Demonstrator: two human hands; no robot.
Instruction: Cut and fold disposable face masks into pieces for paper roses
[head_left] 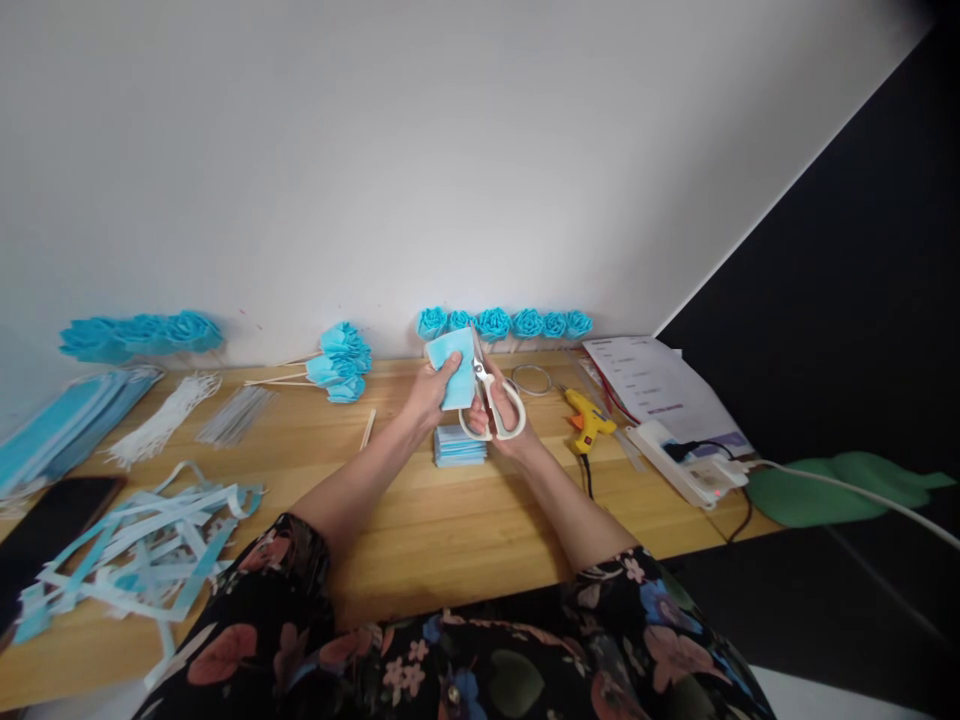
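My left hand (429, 392) is closed on a light blue rectangular piece of mask fabric (454, 368), held upright above the wooden table (420, 520). My right hand (501, 432) grips white-handled scissors (491, 398), whose blades point up along the right edge of the fabric piece. Directly below both hands a small stack of cut blue pieces (459, 446) lies on the table.
Blue fabric roses (504, 323) line the wall, more roses (142, 334) at left, rose stems on sticks (339, 365). Blue masks (67, 425), white ear loops (161, 420), trimmed strips (142, 550) lie left. A yellow glue gun (589, 420), power strip (686, 462), papers (660, 385) sit right.
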